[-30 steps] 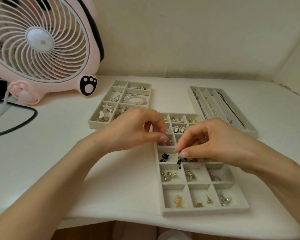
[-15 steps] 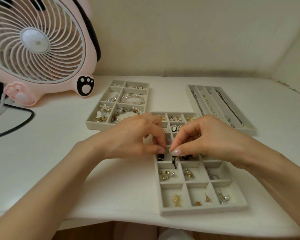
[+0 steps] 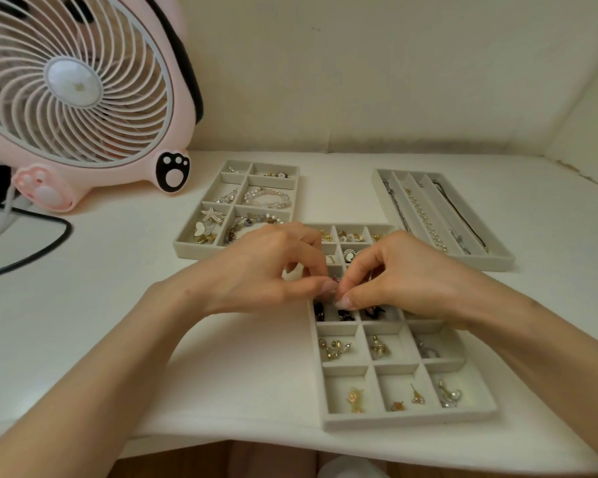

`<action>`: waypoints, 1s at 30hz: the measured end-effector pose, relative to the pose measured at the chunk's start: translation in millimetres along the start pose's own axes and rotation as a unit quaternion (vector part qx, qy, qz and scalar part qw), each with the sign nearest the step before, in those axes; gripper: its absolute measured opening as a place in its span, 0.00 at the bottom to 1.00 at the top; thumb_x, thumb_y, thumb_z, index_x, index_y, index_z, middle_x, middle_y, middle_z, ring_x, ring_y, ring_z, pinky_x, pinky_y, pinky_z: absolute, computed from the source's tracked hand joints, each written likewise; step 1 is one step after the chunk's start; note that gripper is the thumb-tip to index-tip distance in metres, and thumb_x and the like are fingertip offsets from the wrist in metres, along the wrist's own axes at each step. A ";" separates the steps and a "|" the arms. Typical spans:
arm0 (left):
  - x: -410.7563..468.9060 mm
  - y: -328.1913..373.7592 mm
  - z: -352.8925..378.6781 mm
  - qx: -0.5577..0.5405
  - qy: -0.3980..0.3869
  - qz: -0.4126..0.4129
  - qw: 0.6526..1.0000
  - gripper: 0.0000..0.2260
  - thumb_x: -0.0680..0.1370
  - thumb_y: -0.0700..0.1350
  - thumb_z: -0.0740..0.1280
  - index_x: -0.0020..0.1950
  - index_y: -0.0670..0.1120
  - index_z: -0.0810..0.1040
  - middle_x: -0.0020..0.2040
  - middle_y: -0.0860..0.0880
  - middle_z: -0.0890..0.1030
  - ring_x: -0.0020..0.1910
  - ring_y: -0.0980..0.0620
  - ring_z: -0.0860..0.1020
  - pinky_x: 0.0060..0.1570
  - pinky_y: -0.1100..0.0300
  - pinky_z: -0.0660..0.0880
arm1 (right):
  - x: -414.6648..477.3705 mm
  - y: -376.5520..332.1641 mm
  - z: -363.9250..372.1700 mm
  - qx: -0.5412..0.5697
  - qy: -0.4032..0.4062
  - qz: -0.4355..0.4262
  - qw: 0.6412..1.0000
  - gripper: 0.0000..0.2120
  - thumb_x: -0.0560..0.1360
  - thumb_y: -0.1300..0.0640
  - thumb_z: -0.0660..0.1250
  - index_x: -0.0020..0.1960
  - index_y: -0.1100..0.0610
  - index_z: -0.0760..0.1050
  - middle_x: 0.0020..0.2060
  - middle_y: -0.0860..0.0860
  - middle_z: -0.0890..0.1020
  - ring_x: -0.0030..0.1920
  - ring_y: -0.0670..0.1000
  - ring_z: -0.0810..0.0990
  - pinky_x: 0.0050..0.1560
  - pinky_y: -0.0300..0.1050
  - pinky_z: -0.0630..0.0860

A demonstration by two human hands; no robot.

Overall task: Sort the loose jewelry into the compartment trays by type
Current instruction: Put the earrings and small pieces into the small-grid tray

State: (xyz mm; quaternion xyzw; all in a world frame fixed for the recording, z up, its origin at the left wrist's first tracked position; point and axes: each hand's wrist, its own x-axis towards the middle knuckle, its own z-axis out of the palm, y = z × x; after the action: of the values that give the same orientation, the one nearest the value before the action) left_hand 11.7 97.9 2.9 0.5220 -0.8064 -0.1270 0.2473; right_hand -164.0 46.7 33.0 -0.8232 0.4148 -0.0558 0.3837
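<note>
Grey felt compartment tray (image 3: 408, 420) at the white desk's (image 3: 118, 305) near edge holds earrings in most cells. Left hand (image 3: 266, 270) and right hand (image 3: 404, 274) together pinch a tiny pink piece (image 3: 335, 279) above its middle rows. It is probably among the last to place.

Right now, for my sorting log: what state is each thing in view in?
left hand: fingertips pinching the small pink piece
right hand: fingertips seemingly pinching it too
small pink piece: held over the earring tray
earring tray: flat, visible cells hold earrings
bracelet tray: flat, filled
necklace tray: flat, chains lying lengthwise
fan: upright; spinning unclear
</note>
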 end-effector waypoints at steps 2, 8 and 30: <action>-0.2 -0.4 -0.2 -0.006 0.006 0.003 1.000 0.13 0.72 0.59 0.60 0.37 0.54 0.80 0.35 0.56 0.71 0.37 0.54 0.71 0.38 0.60 0.67 | 0.4 0.4 1.0 -0.009 0.002 0.004 1.000 0.02 0.67 0.58 0.76 0.36 0.53 0.84 0.38 0.57 0.84 0.36 0.50 0.77 0.43 0.52 0.78; -2.1 -2.1 -2.6 -0.017 0.026 -0.006 0.999 0.17 0.73 0.58 0.59 0.36 0.49 0.81 0.35 0.54 0.71 0.37 0.53 0.71 0.37 0.59 0.68 | 2.7 6.8 11.6 0.005 0.051 -0.006 0.999 0.04 0.66 0.57 0.77 0.34 0.49 0.84 0.24 0.40 0.78 0.30 0.36 0.74 0.36 0.34 0.68; -1.0 -1.4 -2.5 -0.062 -0.018 -0.006 0.998 0.18 0.75 0.56 0.56 0.40 0.52 0.85 0.36 0.53 0.72 0.39 0.51 0.72 0.41 0.57 0.69 | -5.6 16.9 7.8 -0.067 0.082 -0.105 0.989 0.06 0.67 0.54 0.76 0.37 0.43 0.84 0.32 0.45 0.77 0.32 0.40 0.72 0.36 0.37 0.69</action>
State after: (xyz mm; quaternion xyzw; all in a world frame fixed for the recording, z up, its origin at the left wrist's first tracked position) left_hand 14.4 98.3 4.1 0.5078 -0.7983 -0.1874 0.2640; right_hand -175.2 49.2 17.4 -0.8787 0.3586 -0.1351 0.2846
